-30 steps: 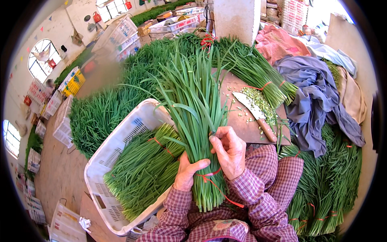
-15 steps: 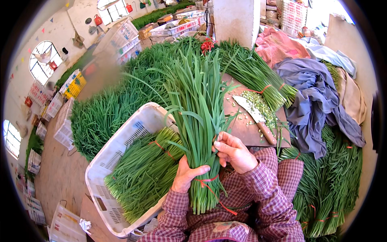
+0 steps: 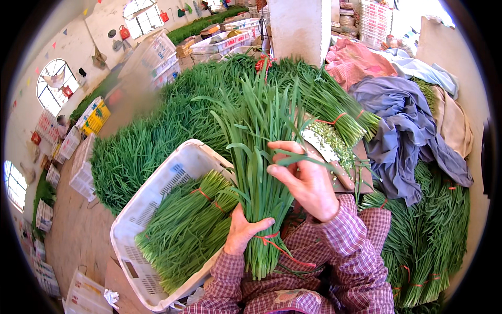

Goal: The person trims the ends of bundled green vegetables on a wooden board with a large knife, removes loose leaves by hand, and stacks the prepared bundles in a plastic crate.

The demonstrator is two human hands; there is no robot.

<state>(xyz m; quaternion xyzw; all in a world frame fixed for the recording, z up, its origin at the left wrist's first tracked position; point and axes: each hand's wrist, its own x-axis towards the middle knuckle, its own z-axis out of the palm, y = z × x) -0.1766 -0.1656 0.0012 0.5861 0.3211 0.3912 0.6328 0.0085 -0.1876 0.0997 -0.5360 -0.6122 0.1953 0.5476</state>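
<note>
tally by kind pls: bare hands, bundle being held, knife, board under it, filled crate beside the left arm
Hands: 2 (left hand, right hand)
Held bundle: 1
Knife: 1
Board: 1
Filled crate: 1
Total: 6

Long purple-maroon sleeves (image 3: pixel 345 238) with thin whitish checks are leaving bare the left hand (image 3: pixel 242 230) and the right hand (image 3: pixel 312 187), while similar checked cloth (image 3: pixel 377 221) is covering the legs and one pale patch (image 3: pixel 297 296) is showing in front.

Brn board (image 3: pixel 365 184), knife (image 3: pixel 321 146), grn bits (image 3: pixel 337 142), bunches (image 3: pixel 349 125)
</note>
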